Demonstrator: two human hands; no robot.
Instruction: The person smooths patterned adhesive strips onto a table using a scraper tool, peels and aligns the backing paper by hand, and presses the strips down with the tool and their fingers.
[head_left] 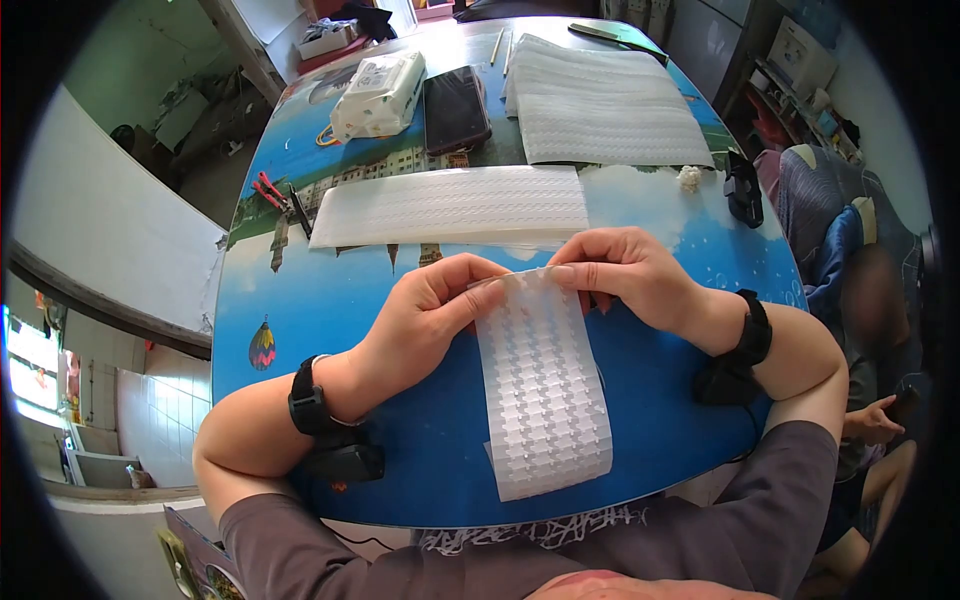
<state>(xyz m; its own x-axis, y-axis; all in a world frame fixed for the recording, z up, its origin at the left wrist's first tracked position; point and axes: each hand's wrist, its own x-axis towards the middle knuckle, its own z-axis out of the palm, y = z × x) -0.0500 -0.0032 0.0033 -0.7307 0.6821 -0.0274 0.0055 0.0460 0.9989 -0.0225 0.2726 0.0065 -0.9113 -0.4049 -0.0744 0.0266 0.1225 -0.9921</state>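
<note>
Left hand and right hand near each other, fingers of both pinched tight on the far edge of a white patterned strip, strip stretching toward the blue desk's near edge, long white sheet just beyond, dark phone farther back

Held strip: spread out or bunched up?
Spread: the white strip shows a broad, uncrumpled patterned face. Whether it folds under, I cannot tell.

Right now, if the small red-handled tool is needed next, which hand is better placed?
Likely left: the left hand is nearer the small red-handled tool, which lies on the left of the blue printed tabletop. The right hand also pinches the white patterned strip, so could probably hold it alone.
</note>
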